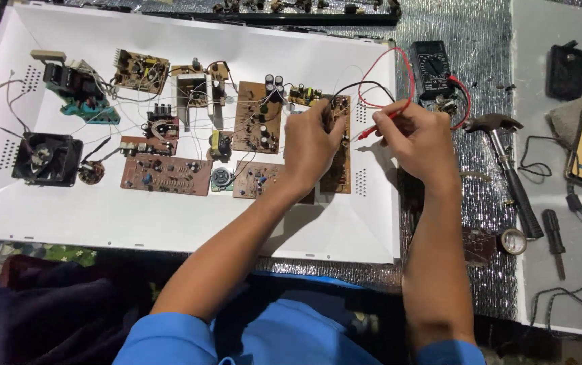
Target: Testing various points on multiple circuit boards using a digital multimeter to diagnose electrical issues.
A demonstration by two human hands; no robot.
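Probing step, I judge: left hand (312,145) pinches the black probe on the narrow circuit board (339,145), right hand (416,138) grips the red probe (380,124), needing steady contact next.

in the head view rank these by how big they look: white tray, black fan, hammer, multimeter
1. white tray, by far the largest
2. hammer, long handle
3. black fan and multimeter look close in size, with the fan slightly larger; the meter lies farther from the camera, so I leave those two unranked.
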